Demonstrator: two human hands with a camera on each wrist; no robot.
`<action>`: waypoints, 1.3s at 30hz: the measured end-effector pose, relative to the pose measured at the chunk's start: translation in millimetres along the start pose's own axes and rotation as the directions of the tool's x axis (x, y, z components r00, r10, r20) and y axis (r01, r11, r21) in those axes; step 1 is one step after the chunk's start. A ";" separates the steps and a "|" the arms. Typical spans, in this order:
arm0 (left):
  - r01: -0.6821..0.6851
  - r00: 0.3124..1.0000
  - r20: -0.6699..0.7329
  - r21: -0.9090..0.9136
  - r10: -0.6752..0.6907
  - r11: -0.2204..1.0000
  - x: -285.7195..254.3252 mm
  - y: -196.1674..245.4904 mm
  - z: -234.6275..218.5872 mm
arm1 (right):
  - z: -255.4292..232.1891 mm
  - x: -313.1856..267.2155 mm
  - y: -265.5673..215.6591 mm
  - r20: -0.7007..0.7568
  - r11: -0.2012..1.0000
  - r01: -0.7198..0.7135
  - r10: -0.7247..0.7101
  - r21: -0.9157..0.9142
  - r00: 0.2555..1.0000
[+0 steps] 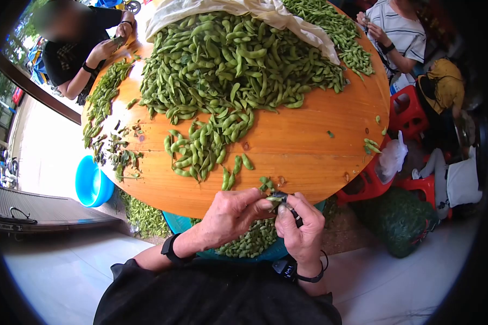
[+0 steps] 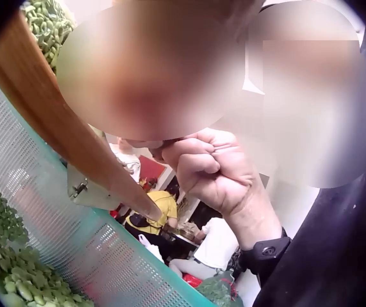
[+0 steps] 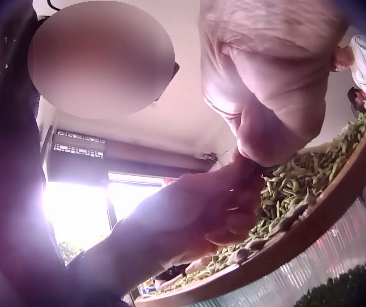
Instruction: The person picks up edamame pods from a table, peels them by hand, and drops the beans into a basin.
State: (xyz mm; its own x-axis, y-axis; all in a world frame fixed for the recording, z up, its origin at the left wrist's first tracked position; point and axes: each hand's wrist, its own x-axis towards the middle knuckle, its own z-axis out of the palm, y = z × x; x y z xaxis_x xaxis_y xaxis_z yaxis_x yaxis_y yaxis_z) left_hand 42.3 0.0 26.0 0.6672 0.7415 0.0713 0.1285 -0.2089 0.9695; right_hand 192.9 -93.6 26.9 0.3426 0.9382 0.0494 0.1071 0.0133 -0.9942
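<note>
Both hands' fingers (image 1: 265, 205) pinch pod (image 1: 276, 198) — closed tight.

Free room: bare strip of bench (image 1: 309, 146) btwn the big pod heap (image 1: 228, 59) and near edge, esp. right half; only stray pods (image 1: 371, 145) there. Left half blocked by a small pod pile (image 1: 200, 149) and leaf scraps (image 1: 119, 154). Far side shut off by heap w/ cloth (image 1: 265, 13) on top, plus two other people at the rim. Both hands (image 1: 265, 214) sit just off the near edge, above a teal basket (image 1: 255, 244) full of pods. Right of bench: red stools (image 1: 406, 111), bags crowd the floor.
</note>
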 end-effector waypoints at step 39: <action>-0.335 0.814 0.542 0.144 0.209 0.931 -0.7 6.9 -1.4 | -157.4 -64.1 -27.0 0.020 0.774 -0.141 0.195 -0.618 0.981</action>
State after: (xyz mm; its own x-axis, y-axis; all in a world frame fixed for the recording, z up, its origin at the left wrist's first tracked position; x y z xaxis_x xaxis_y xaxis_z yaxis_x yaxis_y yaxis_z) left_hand 41.7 -1.0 33.0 0.9675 0.2145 0.1340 0.0014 -0.5345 0.8452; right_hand 315.0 -208.5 65.7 0.3379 0.9296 -0.1473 0.6112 -0.3358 -0.7167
